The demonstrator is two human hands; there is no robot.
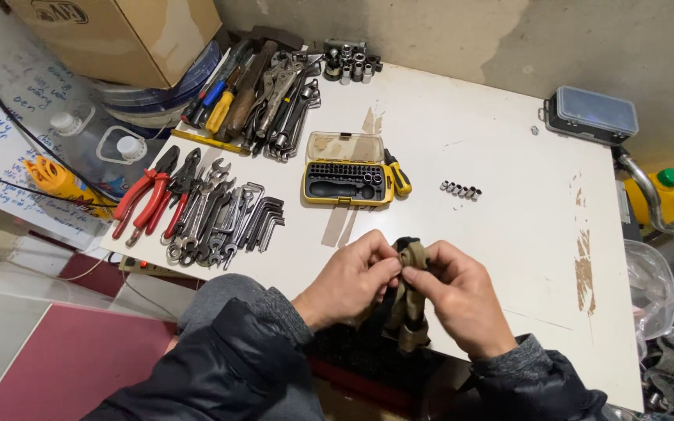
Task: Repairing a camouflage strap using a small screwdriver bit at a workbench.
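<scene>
1. At the counter's near edge, the left hand and right hand both pinch the top of a tan-and-black strap tool.
2. Its long axis hangs downward between them, equally close to each.
3. Beyond lie a yellow bit case, loose sockets and wrenches.

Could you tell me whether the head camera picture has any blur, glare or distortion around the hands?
Head view: the left hand and right hand are sharp on the tan fabric piece; lighting is even with soft shadows; the white table edges bow from wide-angle distortion; no strong glare.
</scene>
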